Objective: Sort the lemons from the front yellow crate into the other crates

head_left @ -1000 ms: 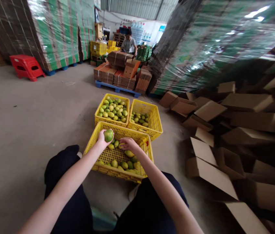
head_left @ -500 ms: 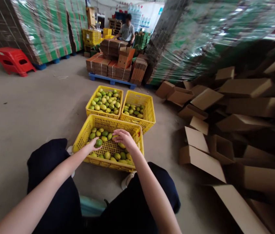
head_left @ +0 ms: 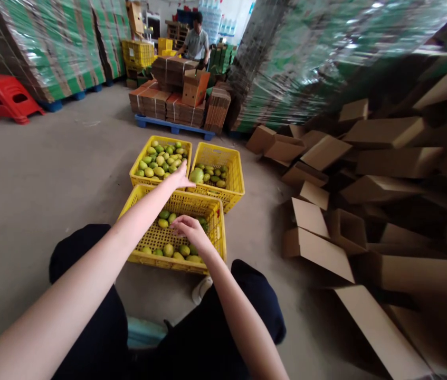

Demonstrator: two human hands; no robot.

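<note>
My left hand (head_left: 179,178) reaches over the inner corner of the two rear crates, fingers and thumb spread. A green mango (head_left: 197,175) is just beyond its fingertips, above the left side of the rear right crate (head_left: 234,174); whether it still touches the fingers is hard to see. Over the front yellow crate (head_left: 223,232) my right hand (head_left: 188,228) points left with loosely bent fingers, close to a yellow mango (head_left: 163,223); no fruit shows in it. Several green and yellow mangoes lie along the front crate's near and far sides. The rear left crate (head_left: 132,177) is heaped with mangoes.
Open cardboard boxes (head_left: 326,253) are piled along the right. Behind the crates stands a blue pallet (head_left: 176,126) with bundled flat cartons; a person (head_left: 197,42) is behind it. A red stool (head_left: 5,97) and plastic-wrapped stacks (head_left: 65,47) are at the left.
My left hand has moved from inside the front crate forward and right to the rear crates, carrying a green mango, and its fingers have spread. My right hand has shifted slightly left and down.
</note>
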